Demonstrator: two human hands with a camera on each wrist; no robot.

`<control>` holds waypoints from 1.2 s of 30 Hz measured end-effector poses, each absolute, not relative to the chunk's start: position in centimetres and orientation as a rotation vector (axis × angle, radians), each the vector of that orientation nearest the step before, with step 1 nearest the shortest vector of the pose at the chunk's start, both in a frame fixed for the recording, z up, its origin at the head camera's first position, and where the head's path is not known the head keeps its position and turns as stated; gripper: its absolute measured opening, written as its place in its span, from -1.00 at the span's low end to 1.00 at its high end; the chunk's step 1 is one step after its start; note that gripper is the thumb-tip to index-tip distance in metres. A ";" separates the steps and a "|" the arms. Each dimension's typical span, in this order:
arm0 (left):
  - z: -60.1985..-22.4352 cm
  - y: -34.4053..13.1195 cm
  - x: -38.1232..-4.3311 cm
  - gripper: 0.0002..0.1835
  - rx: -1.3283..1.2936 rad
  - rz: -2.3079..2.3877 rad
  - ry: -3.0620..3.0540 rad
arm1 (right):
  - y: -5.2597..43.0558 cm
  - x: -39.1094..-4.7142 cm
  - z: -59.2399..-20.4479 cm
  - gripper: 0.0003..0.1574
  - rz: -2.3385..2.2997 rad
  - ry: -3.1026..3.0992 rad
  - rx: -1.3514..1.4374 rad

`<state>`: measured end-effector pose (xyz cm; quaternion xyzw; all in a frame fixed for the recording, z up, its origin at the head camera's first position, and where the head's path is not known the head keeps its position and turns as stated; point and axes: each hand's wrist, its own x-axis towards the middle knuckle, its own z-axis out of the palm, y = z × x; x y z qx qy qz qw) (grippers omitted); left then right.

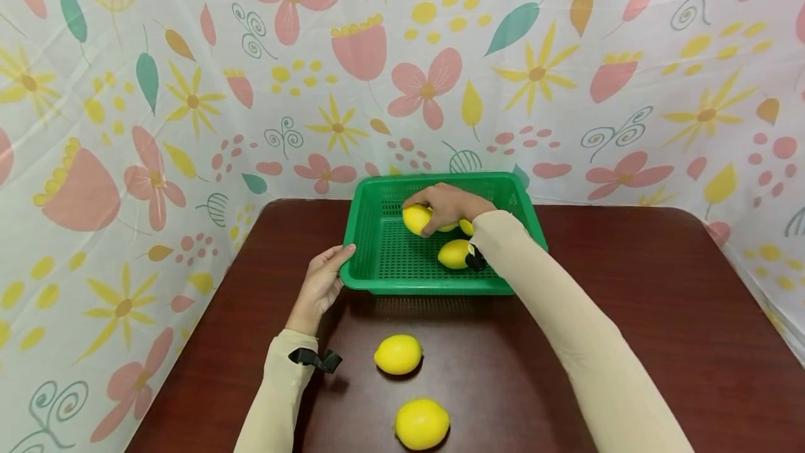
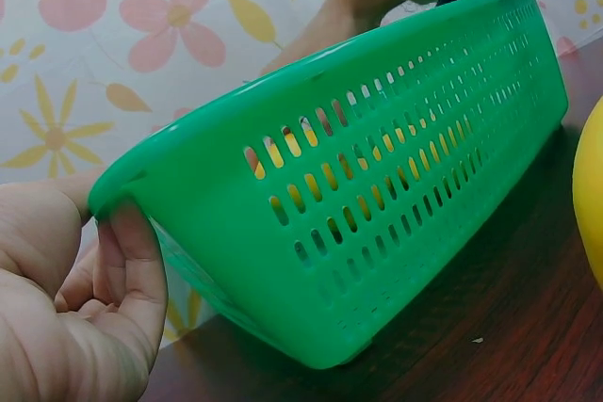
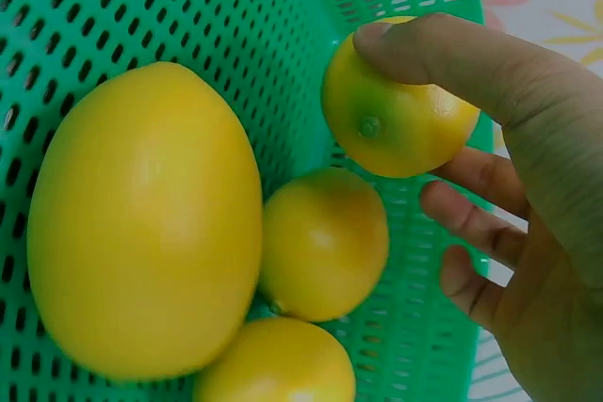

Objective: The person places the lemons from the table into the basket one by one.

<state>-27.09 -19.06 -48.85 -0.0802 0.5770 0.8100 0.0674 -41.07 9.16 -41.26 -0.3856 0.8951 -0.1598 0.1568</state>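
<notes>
A green perforated plastic basket [image 1: 393, 282] stands on the dark wooden table. My left hand [image 1: 323, 278] grips its left rim near the front corner, thumb on top and fingers beneath. Inside the basket, my right hand [image 1: 449, 205] pinches a yellow lemon [image 1: 416, 219] between thumb and fingers. In the right wrist view that lemon [image 3: 396, 110] shows its greenish stem end, above several other lemons. One of these, a lemon [image 1: 454, 255], lies toward the basket's front; others are partly hidden under my right hand and wrist.
Two more lemons lie on the table in front of the basket, a nearer lemon [image 1: 422, 424] and a farther lemon [image 1: 399, 354]. Behind the table [image 1: 660, 313] hangs a floral-printed cloth [image 1: 428, 89], close to the basket's back edge. Dark straps circle both sleeves.
</notes>
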 end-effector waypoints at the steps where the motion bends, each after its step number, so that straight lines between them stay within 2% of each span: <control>1: -48.8 -19.0 -27.1 -0.57 -0.244 2.440 1.738 | 9.1 -41.2 -41.5 -0.11 -0.458 2.572 -1.092; 11: -48.7 -18.2 -27.2 -0.56 -0.224 2.442 1.728 | 8.6 -41.8 -42.8 -0.14 -0.381 2.632 -0.989; 23: -48.7 -18.5 -27.2 -0.59 -0.238 2.441 1.742 | 8.5 -41.1 -41.5 -0.09 -0.385 2.680 -0.992; 31: -48.8 -18.7 -27.1 -0.64 -0.249 2.442 1.747 | 9.9 -38.0 -39.2 -0.28 -0.508 2.744 -1.107; 36: -48.8 -18.9 -27.1 -0.73 -0.252 2.457 1.737 | 10.9 -34.9 -38.4 -0.31 -0.711 2.836 -1.092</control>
